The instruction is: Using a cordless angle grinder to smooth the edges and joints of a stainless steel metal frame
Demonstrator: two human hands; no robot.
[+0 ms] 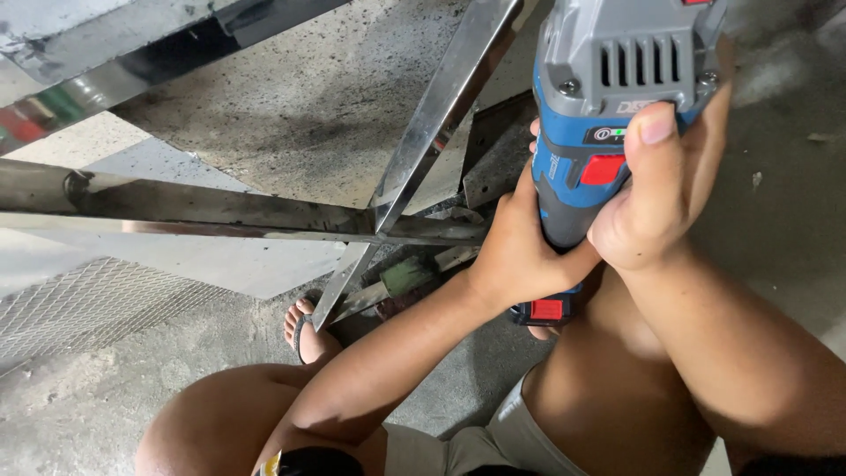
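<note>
Bare knees and grey shorts (493, 441) nearest, sandalled foot (304, 330) left of them on concrete floor (106, 397). Left hand (511, 251) clenched around lower body of blue-and-grey cordless power tool (608, 106). Right hand (652, 203) grasping same tool from right, thumb up beside red switch (603, 169); small dark oval label above switch. Beyond left hand: crossed shiny flat steel bars (423, 132), wire mesh sheet (88, 304) far left.
</note>
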